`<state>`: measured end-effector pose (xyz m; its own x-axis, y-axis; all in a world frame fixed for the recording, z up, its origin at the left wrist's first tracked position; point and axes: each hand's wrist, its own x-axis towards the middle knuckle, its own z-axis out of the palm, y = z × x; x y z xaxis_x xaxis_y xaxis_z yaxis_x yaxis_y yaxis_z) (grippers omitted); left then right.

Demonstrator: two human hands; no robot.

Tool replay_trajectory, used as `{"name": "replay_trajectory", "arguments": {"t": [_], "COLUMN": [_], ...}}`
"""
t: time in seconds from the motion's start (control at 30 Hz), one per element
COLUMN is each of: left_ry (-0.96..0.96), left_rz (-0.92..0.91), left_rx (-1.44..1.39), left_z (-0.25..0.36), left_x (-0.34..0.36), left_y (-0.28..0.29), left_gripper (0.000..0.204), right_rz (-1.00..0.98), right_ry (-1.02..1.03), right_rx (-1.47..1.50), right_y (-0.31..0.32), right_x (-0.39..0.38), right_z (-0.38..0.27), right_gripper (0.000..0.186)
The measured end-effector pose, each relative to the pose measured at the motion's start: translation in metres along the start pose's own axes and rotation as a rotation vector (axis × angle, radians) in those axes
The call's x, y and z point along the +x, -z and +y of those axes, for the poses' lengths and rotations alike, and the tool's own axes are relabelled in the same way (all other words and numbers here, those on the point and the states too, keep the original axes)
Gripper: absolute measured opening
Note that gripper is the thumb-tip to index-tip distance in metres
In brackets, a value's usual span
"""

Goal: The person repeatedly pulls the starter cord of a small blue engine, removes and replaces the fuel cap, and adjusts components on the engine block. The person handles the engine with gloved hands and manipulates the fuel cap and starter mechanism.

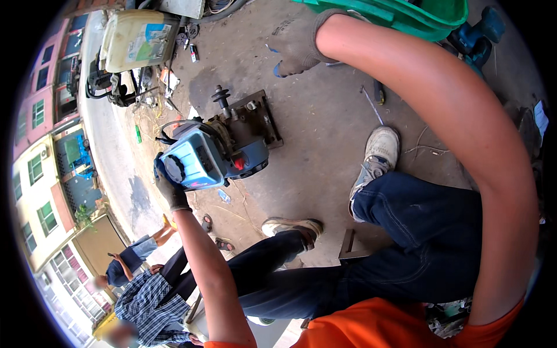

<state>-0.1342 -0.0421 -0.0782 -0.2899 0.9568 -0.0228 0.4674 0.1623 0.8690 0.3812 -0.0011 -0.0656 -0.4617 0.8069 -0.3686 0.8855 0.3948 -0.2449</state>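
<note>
A small engine with a light blue tank (200,153), black cap (174,168) and red switch stands on the ground, its shaft and square metal plate (268,127) toward the back. My left hand (170,182), in a dark-coated glove, grips the tank's left side beside the cap. My right hand (293,46), also gloved, is raised at upper centre near a green plastic tub (418,17), apart from the engine, its fingers loosely apart with nothing visible in them. A long thin metal tool (371,104) lies by my right shoe.
A yellowish container (139,40) and tangled parts sit at upper left. Blue-green power tools (476,40) lie at upper right, a metal frame (348,246) between my legs. Two other people (148,301) are at lower left, beside the road (113,151) and buildings.
</note>
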Motion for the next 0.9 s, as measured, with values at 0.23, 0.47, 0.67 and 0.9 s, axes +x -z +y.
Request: {"name": "replay_trajectory", "arguments": {"t": [0.23, 0.47, 0.67, 0.9], "left_ry": [-0.034, -0.041, -0.140, 0.054], "left_rz": [0.021, 0.023, 0.087, 0.128], "left_rx": [-0.026, 0.017, 0.172, 0.382], "left_z": [0.009, -0.001, -0.008, 0.015], "left_x": [-0.012, 0.004, 0.003, -0.014], "left_y": [-0.014, -0.007, -0.017, -0.029], "left_gripper": [0.052, 0.050, 0.050, 0.059], "right_rz": [0.007, -0.086, 0.010, 0.227], "right_ry": [0.022, -0.088, -0.002, 0.231], "right_rx": [-0.049, -0.022, 0.026, 0.123], "right_y": [-0.018, 0.000, 0.036, 0.051], "right_x": [0.014, 0.005, 0.010, 0.024], "right_z": [-0.003, -0.025, -0.083, -0.200], "right_gripper": [0.068, 0.067, 0.068, 0.075]}}
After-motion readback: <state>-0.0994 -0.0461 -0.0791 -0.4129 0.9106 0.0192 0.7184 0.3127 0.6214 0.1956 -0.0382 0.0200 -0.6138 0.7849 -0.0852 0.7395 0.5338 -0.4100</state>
